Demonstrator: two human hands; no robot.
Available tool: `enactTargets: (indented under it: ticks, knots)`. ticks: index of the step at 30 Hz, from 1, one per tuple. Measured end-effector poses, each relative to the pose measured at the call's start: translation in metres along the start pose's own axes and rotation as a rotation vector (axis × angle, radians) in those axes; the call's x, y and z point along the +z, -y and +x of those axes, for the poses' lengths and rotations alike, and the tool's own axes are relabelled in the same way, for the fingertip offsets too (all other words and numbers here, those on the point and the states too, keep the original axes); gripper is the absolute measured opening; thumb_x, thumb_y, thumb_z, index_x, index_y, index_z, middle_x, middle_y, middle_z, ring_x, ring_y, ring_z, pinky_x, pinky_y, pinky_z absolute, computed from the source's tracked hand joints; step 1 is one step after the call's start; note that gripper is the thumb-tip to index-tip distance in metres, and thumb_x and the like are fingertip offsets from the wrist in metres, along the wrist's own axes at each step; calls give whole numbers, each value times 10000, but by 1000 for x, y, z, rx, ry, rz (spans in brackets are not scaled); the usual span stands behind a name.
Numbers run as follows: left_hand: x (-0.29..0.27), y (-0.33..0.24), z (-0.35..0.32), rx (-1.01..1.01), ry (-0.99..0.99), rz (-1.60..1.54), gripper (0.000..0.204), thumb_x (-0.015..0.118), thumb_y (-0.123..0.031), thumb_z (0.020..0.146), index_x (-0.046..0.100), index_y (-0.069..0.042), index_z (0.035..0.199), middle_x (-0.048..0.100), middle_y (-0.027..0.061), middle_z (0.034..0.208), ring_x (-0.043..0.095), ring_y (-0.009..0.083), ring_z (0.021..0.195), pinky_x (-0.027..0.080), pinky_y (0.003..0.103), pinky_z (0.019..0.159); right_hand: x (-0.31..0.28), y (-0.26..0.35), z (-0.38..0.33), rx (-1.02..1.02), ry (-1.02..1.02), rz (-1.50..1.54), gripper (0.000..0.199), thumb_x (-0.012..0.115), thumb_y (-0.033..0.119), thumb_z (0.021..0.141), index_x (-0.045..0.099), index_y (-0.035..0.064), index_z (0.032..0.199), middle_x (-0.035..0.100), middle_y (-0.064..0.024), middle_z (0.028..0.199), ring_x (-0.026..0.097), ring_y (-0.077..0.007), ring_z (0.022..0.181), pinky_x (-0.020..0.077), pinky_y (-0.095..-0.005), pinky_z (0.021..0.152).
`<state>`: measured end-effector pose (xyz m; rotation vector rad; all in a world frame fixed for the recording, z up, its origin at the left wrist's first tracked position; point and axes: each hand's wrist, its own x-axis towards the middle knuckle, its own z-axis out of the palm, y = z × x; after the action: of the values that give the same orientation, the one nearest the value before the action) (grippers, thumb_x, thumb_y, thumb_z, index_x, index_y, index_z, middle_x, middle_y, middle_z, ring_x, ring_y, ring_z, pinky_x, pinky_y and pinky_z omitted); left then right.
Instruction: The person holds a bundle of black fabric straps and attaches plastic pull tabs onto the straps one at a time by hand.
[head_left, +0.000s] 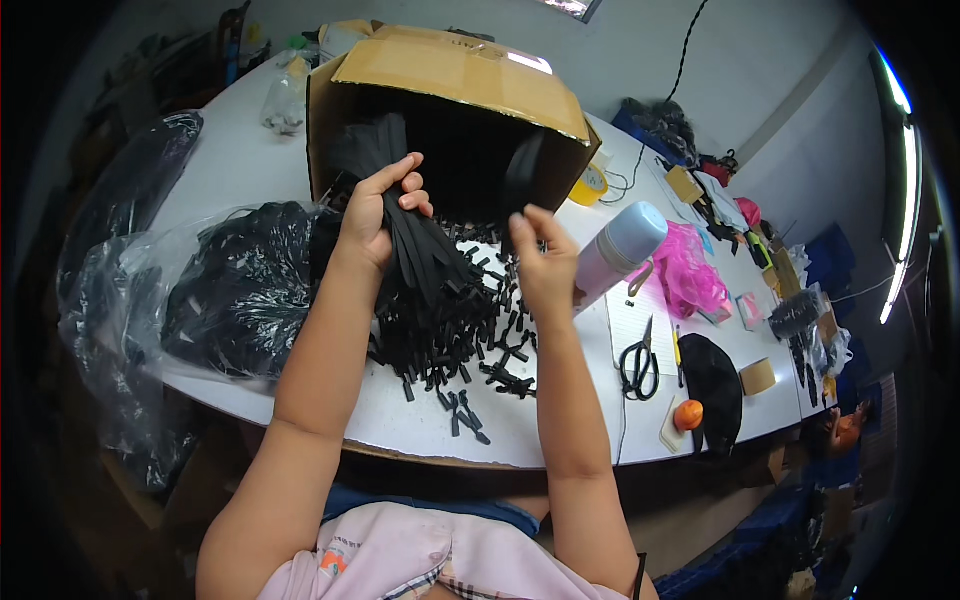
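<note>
From the head view, the left hand [375,215] clasps a bundle of black strips [425,265] above a loose pile [460,340] on the white table [240,160]. The right hand [545,265] pinches one strip [520,185] before the cardboard box [460,75], which holds more strips; a clear bag [235,290] holds black pieces.

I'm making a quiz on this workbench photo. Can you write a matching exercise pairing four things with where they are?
Things:
1. bundle of black strips
2. scissors
3. cardboard box
4. clear bag of black parts

Places:
A. flat on the table, right of the hands
B. gripped in the left hand
C. left of the left forearm
D. open on its side, behind the hands

Pairs: 1-B, 2-A, 3-D, 4-C
</note>
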<state>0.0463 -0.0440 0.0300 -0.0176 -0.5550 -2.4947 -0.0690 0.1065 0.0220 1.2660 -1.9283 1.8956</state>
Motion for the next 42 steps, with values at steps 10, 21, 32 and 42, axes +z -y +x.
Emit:
enactTargets:
  ticks: [10, 21, 32, 42]
  knots:
    - [34, 45, -9, -104, -18, 47, 380, 598, -268, 771, 471, -45, 1052, 514, 35, 745, 516, 137, 676, 454, 268, 662, 24, 33, 19, 160, 392, 244, 132, 602, 89, 753, 568, -13, 830, 559, -20, 687, 513, -66, 606, 416, -184, 552]
    - [-1, 23, 6, -67, -75, -231, 126, 494, -52, 795, 496, -50, 920, 540, 38, 731, 552, 138, 682, 446, 361, 776, -25, 38, -56, 47, 479, -50, 156, 618, 115, 728, 565, -5, 812, 549, -50, 661, 513, -105, 553, 407, -214, 495]
    - [-17, 14, 14, -4, -39, -173, 139, 483, -71, 810, 461, -47, 945, 465, 11, 645, 439, 93, 518, 421, 277, 641, -80, 70, -57, 138, 361, 1174, 294, 414, 242, 861, 505, -38, 848, 538, -99, 691, 509, -142, 607, 405, -255, 494]
    - [-14, 65, 9, -356, 23, 138, 147, 532, -160, 791, 518, -50, 888, 473, 4, 636, 422, 88, 490, 419, 263, 527, -27, 74, -9, 164, 263, 1211, 120, 438, 95, 854, 507, 11, 805, 526, -216, 1029, 534, -275, 959, 462, -376, 796]
